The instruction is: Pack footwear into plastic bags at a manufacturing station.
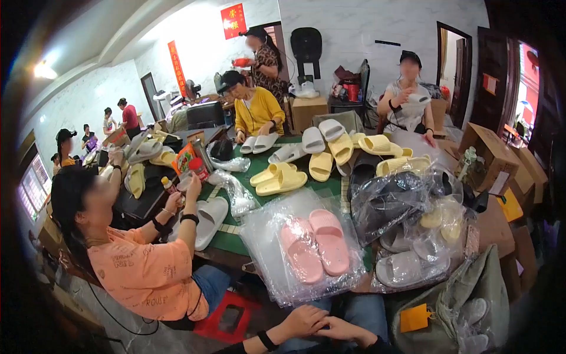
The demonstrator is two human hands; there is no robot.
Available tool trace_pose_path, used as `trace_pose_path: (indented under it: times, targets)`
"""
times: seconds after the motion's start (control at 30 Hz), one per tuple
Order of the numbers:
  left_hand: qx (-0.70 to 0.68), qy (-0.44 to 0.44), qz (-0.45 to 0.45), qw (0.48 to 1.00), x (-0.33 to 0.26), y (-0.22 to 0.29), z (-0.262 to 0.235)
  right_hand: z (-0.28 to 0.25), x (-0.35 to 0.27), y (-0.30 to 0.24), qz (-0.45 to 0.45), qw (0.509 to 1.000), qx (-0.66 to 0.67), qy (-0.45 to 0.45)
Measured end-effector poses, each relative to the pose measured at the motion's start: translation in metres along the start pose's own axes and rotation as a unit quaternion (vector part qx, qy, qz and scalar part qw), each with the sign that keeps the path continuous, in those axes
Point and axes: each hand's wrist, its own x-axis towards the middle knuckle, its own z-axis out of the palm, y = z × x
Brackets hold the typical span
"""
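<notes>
Your left hand [303,321] and right hand [345,329] rest together in your lap, fingers loosely overlapped, holding nothing. Just beyond them, on the green table [236,239], a pair of pink slippers [315,245] lies atop a stack of clear plastic bags [271,271]. Bagged grey slippers [407,265] sit right of the pink pair; yellow slippers [280,179] lie farther away.

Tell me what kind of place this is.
Probably a small slipper-packing workshop: pink slippers on a stack of clear plastic bags, yellow slippers across the green table, cardboard boxes alongside.
</notes>
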Motion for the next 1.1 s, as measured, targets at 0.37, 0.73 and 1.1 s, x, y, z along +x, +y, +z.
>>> trace_pose_path:
  times: [0.37, 0.73, 1.1]
  targets:
    - [0.175, -0.104, -0.025, 0.979, -0.044, -0.021, 0.025, -0.026, -0.007, 0.059, -0.057, 0.985, -0.001, 0.161]
    - [0.242, -0.056, -0.261, 0.933, -0.067, 0.015, 0.073, -0.05, -0.013, 0.09, -0.069, 0.841, -0.448, 0.297]
    - [0.144, -0.097, -0.366, 0.914, -0.066, 0.035, 0.059, -0.048, -0.02, 0.126, -0.099, 0.706, -0.605, 0.353]
